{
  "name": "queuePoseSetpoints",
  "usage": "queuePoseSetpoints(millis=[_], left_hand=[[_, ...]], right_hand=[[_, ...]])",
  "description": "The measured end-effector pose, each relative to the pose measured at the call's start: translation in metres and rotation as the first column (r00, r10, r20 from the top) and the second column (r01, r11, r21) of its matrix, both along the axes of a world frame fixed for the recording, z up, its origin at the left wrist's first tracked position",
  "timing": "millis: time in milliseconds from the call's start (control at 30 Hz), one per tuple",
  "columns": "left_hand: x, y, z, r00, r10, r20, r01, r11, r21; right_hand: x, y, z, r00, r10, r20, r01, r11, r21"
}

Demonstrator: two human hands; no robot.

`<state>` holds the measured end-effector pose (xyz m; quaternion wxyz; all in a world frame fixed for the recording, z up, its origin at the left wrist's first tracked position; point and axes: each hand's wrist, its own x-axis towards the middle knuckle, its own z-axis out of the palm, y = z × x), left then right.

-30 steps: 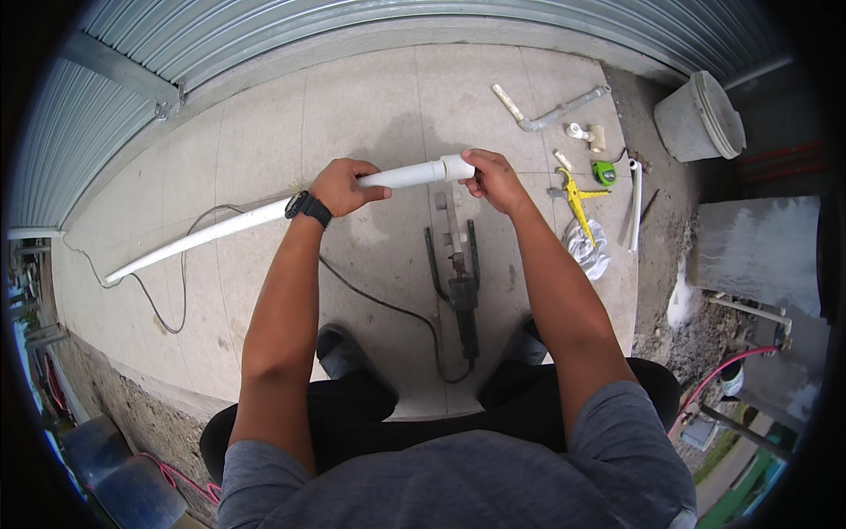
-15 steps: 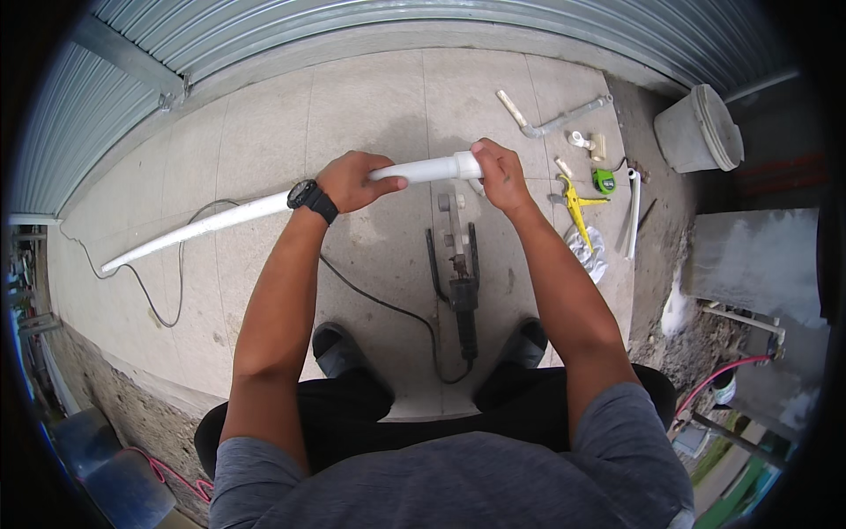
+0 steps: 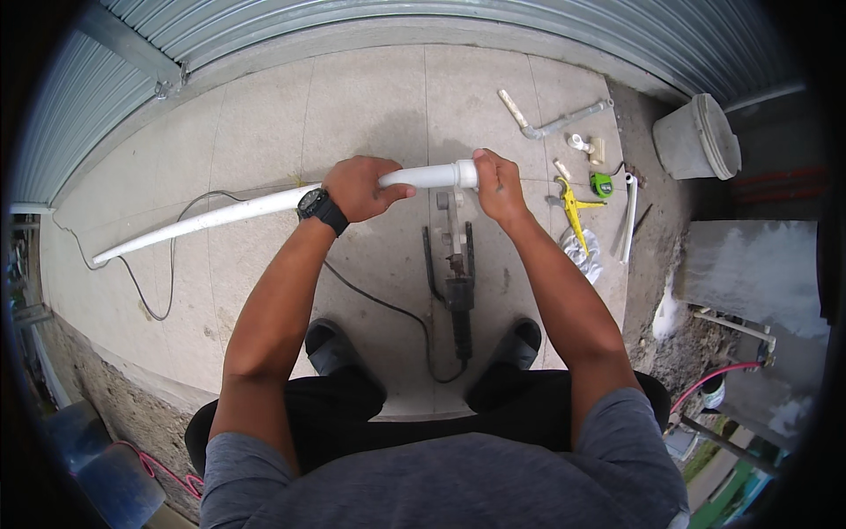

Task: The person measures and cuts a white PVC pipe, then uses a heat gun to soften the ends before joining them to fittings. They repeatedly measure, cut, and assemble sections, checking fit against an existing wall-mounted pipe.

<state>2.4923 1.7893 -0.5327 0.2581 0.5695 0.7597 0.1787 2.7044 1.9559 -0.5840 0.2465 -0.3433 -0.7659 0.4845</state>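
A long white plastic pipe (image 3: 220,216) slants across in front of me, its far end low at the left. My left hand (image 3: 361,188) is wrapped round it a short way from its right end, thumb toward the right. On that right end sits a white pipe fitting (image 3: 466,175). My right hand (image 3: 500,187) is closed round the fitting's outer end and hides part of it, so its full shape does not show. Below the pipe, between my feet, a plastic-pipe welding iron (image 3: 458,304) with a black handle rests on its stand on the floor.
A black cord (image 3: 374,301) loops over the tiles from the iron to the left. At the right lie a yellow pipe cutter (image 3: 571,212), a green tape measure (image 3: 601,184), a white cloth (image 3: 582,257), pipe pieces (image 3: 538,130) and fittings (image 3: 589,146). A white bucket (image 3: 692,141) stands beyond.
Both hands, still gripping the pipe and fitting, have come slightly nearer to me. The left hand sits a little closer to the fitting. The whole view has shifted slightly.
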Motion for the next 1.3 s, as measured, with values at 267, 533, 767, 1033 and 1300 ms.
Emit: queuePoseSetpoints(millis=[267, 533, 767, 1033, 1300], left_hand=[[0.008, -0.009, -0.014, 0.993, -0.03, -0.111, 0.04, 0.995, 0.094], [0.021, -0.01, -0.018, 0.98, 0.002, -0.199, 0.037, 0.98, 0.197], [0.025, -0.01, -0.02, 0.971, 0.027, -0.239, 0.052, 0.948, 0.315], [0.026, -0.008, -0.025, 0.97, 0.04, -0.241, 0.057, 0.921, 0.385], [0.027, -0.004, -0.025, 0.979, 0.036, -0.2, 0.019, 0.963, 0.269]], right_hand=[[0.002, -0.006, -0.001, 0.996, 0.032, 0.08, -0.029, 0.999, -0.03], [0.003, 0.0, 0.022, 0.963, 0.019, 0.267, 0.033, 0.982, -0.188], [0.001, 0.004, 0.028, 0.958, 0.012, 0.288, 0.077, 0.952, -0.295], [-0.003, 0.01, 0.025, 0.946, 0.009, 0.325, 0.112, 0.93, -0.351], [-0.002, 0.008, 0.015, 0.947, -0.01, 0.321, 0.131, 0.925, -0.357]])
